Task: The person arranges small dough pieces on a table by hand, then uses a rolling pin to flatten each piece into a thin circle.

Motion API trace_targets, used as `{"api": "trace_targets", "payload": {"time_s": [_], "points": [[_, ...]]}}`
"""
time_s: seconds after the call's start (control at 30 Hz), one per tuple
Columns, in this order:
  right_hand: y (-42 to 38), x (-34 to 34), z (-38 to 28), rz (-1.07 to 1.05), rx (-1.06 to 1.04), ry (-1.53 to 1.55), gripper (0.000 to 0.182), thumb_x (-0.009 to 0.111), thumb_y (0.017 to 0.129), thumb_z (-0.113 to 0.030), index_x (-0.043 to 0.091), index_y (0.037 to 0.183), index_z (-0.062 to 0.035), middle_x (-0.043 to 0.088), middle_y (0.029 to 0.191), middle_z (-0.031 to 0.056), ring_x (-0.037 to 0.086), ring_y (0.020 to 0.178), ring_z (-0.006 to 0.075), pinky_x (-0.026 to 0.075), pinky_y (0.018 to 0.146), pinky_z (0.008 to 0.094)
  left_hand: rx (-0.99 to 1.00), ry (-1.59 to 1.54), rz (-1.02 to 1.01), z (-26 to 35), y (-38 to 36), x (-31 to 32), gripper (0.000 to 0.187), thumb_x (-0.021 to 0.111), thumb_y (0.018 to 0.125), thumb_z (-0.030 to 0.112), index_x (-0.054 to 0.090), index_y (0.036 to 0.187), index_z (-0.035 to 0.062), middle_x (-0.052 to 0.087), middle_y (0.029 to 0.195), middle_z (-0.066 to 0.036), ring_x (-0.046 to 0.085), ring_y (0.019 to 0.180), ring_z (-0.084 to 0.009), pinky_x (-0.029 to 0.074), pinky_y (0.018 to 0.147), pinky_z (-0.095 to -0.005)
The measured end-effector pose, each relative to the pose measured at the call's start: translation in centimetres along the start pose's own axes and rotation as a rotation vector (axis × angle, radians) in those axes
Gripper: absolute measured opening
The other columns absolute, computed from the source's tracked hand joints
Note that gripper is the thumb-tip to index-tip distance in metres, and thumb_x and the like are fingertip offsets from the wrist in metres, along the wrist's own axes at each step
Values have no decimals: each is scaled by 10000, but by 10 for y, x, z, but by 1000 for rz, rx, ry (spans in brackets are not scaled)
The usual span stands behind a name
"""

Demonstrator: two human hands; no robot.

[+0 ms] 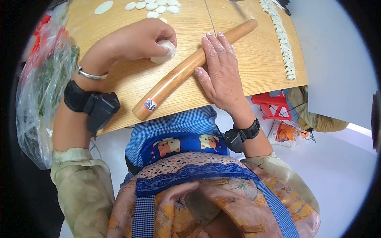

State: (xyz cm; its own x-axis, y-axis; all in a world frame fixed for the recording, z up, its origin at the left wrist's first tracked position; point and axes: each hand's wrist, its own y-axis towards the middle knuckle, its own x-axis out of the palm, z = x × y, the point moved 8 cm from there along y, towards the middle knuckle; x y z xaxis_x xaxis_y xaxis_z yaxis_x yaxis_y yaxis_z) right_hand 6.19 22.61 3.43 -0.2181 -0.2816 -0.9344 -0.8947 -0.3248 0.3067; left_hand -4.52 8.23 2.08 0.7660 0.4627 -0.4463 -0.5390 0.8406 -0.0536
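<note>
My left hand point(154, 37) is closed on a round white dough wrapper point(162, 55), whose lower edge hangs over the wooden table. A long wooden rolling pin point(178, 77) lies at a slant, its labelled end close to the table's front edge. Across the pin's middle rests my right hand point(222, 71), palm down, fingers stretched out and dusted with flour. The tips of those fingers reach past the pin's far side.
Several flat dough rounds point(151, 6) lie at the table's far side, with a larger oval one point(103, 7) to their left. A row of folded dough pieces point(282, 43) lines the right edge. At left hangs a clear plastic bag point(39, 91) of greens.
</note>
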Motion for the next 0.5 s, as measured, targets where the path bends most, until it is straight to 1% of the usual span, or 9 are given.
{"api": "trace_targets", "payload": {"time_s": [0.03, 0.07, 0.13, 0.27, 0.33, 0.43, 0.5], "points": [[0, 1, 0, -4, 1, -7, 657, 542, 1008, -395, 418, 1514, 6, 408, 1568, 214, 287, 1511, 417, 189, 1239, 591, 70, 123, 18, 9, 0, 0, 167, 639, 865, 97, 631, 986, -18, 613, 807, -19, 551, 733, -107, 469, 667, -282], [0, 1, 0, -6, -1, -6, 657, 542, 1008, -395, 418, 1514, 6, 408, 1568, 214, 287, 1511, 417, 189, 1239, 591, 69, 121, 20, 12, -2, -1, 167, 639, 865, 97, 631, 986, -18, 613, 807, -19, 551, 733, -107, 469, 667, -282], [0, 0, 0, 1, -6, 5, 653, 536, 1012, -399, 422, 1512, 5, 412, 1565, 214, 291, 1509, 417, 188, 1239, 591, -27, 231, 51, 11, -5, -6, 208, 661, 850, 114, 627, 999, -27, 610, 782, -44, 557, 738, -117, 476, 672, -300], [1, 0, -1, -2, -4, -4, 651, 533, 1012, -400, 429, 1506, 11, 425, 1555, 215, 300, 1504, 418, 179, 1240, 593, -34, 184, 101, 4, -3, -9, 199, 662, 873, 131, 624, 982, -31, 607, 766, -46, 554, 729, -113, 472, 665, -298], [4, -1, -4, -3, -16, -13, 642, 524, 1016, -401, 444, 1495, 18, 443, 1541, 215, 317, 1496, 410, 172, 1239, 595, -94, 85, 144, -4, -3, -11, 182, 656, 895, 141, 627, 951, -30, 601, 755, -45, 548, 719, -111, 464, 654, -294], [18, 2, -6, 10, -62, -48, 616, 504, 1023, -400, 477, 1466, 28, 477, 1513, 216, 346, 1479, 403, 168, 1237, 596, -49, 161, 133, -2, -2, -13, 181, 651, 922, 150, 629, 917, -30, 599, 747, -40, 542, 713, -106, 458, 645, -291], [32, 3, -8, 13, -95, -46, 598, 491, 1028, -395, 495, 1446, 33, 498, 1495, 220, 369, 1466, 404, 179, 1233, 601, -64, 171, 143, -2, -3, -14, 180, 648, 924, 147, 631, 906, -32, 596, 738, -40, 540, 709, -105, 458, 644, -293]]}}
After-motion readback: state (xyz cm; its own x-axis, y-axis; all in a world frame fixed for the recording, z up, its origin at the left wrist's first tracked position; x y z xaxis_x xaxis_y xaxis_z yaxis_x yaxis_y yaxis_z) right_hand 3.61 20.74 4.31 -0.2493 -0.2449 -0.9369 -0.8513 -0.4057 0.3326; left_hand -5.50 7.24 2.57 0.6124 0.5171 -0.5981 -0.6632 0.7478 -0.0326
